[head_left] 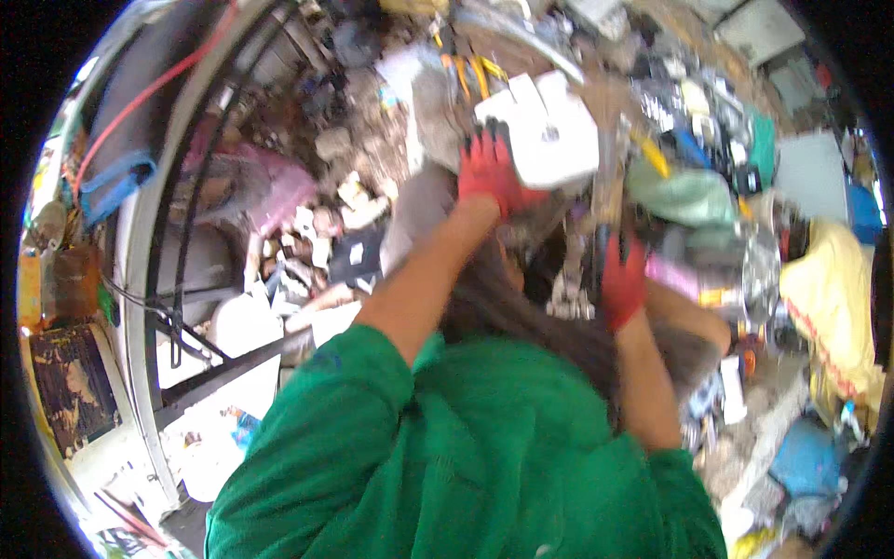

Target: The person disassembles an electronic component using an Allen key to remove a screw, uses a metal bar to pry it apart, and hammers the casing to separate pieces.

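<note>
My left hand (491,172), in a red glove with dark fingertips, is at the near left edge of a white plastic piece (562,149). Its thumb reaches along the lower edge and its fingers lie up the side, holding the piece. A small dark spot shows on the white surface. My right hand (624,282), also red-gloved, is closed round the dark grip of a hammer-like tool (607,182). The tool points away from me, beside the right edge of the white piece; its brown head is smeared by motion.
Pliers with orange handles (470,74) lie beyond my left hand. A green bag (680,193) and a yellow-handled tool (650,154) are to the right. Left stands a metal frame (154,242), with scrap pieces (312,238) heaped beside it. A yellow sack (829,298) sits far right.
</note>
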A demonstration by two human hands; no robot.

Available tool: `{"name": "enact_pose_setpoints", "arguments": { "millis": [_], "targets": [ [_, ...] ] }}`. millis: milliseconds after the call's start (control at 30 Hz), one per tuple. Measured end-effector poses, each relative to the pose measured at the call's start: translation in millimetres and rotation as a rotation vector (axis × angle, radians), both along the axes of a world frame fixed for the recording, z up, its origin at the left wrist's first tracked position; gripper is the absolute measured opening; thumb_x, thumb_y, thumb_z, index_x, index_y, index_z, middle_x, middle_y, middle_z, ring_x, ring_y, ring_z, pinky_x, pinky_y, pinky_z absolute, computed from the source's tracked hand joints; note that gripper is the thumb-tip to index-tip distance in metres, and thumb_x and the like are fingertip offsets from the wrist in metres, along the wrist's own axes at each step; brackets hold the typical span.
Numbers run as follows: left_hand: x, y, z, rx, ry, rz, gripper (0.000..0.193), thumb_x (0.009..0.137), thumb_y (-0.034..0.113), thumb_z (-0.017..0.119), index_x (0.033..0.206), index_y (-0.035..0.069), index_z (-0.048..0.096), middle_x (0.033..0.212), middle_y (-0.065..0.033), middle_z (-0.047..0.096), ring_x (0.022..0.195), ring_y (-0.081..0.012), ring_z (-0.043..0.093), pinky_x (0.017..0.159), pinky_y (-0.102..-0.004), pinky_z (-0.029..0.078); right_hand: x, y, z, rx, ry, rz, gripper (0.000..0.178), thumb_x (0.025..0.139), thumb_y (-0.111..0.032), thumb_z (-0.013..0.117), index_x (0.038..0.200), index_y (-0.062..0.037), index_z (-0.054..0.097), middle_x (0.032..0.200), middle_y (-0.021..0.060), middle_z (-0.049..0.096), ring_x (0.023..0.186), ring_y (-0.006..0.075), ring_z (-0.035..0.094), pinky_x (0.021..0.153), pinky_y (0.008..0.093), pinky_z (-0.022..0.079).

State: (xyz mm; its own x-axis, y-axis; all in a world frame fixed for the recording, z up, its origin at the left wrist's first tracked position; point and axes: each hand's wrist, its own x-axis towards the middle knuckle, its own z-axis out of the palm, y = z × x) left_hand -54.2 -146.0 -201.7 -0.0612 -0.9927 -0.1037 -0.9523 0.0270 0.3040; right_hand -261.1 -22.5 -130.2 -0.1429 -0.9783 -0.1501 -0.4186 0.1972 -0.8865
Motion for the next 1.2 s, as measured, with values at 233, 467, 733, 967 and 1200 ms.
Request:
{"name": "enact_pose_setpoints", "arguments": {
  "millis": [233,467,733,967,1200],
  "targets": [
    [0.8,-8.6,1.5,-0.164,0.072,-0.009,0.133,0.061,0.076,0.071,0.152,-0.004,0.017,0.159,-0.0235,0.018,0.148,-0.0406,0.017,0.118,-0.0562,0.014,-31.2,-21.1,73.0,-0.317,0.139,-0.164,0.044,0.1,-0.024,0.05,0.137,0.0007,0.049,0.132,0.02,0.055,0.119,0.0311,0.054,0.106,0.0386,0.038],
    [-6.5,-28.1,18.8,-0.089,0.027,-0.108,0.129,0.061,0.079,0.069,0.15,-0.004,0.025,0.159,-0.0238,0.02,0.148,-0.0404,0.017,0.119,-0.0553,0.012,-10.1,-6.5,5.9,0.087,0.247,-0.066,0.051,0.1,-0.037,0.049,0.132,0.0016,0.053,0.127,0.0236,0.059,0.117,0.0344,0.056,0.104,0.0391,0.04],
    [-7.2,-36.8,9.8,-0.012,-0.016,-0.043,0.133,0.062,0.081,0.067,0.153,-0.001,0.017,0.16,-0.0224,0.018,0.149,-0.0365,0.015,0.12,-0.0508,0.012,-22.4,-24.1,-12.3,0.12,0.095,-0.135,0.054,0.101,-0.041,0.045,0.133,0.0011,0.053,0.133,0.0231,0.056,0.124,0.038,0.052,0.107,0.0408,0.037],
    [-4.9,-28.5,5.6,0.015,-0.023,-0.015,0.133,0.062,0.082,0.065,0.153,-0.002,0.017,0.161,-0.0212,0.016,0.15,-0.0357,0.014,0.12,-0.0497,0.011,-56.6,-26.8,-8.0,-0.166,0.321,-0.054,0.055,0.098,-0.044,0.047,0.127,0.0017,0.052,0.124,0.0261,0.057,0.117,0.0425,0.053,0.103,0.046,0.039],
    [-5.1,-34.2,-8.1,-0.03,-0.033,0.003,0.136,0.06,0.084,0.066,0.153,-0.002,0.015,0.161,-0.0215,0.016,0.149,-0.0361,0.014,0.12,-0.0511,0.012,-17.8,-20.7,-9.0,0.118,0.337,-0.036,0.056,0.101,-0.042,0.043,0.133,0.0039,0.052,0.136,0.0283,0.052,0.129,0.0412,0.046,0.11,0.0412,0.034]
  ]
}}
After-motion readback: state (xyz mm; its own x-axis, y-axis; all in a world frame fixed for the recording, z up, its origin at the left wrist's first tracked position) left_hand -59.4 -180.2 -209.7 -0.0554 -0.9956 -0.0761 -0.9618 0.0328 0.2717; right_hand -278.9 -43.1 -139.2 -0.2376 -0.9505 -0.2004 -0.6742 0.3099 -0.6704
